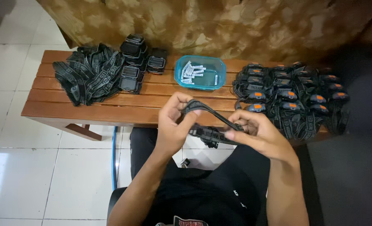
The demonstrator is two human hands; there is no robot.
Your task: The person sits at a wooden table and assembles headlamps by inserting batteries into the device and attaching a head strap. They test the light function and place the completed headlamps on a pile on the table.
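Both hands, left hand and right hand, pinch a black woven elastic strap with closed fingers.

Strap between my left hand and right hand: woven black cloth, matt, with a hard plastic piece. Bench: slatted wood, varnished, mild sheen. Tub: clear blue plastic, glossy. Loose straps: matt woven cloth. Lamp housings: black plastic, smooth. Finished headlamps: black plastic, orange buttons. Floor: white glazed tile, shiny.

small white packets in blue tub, mid-bench
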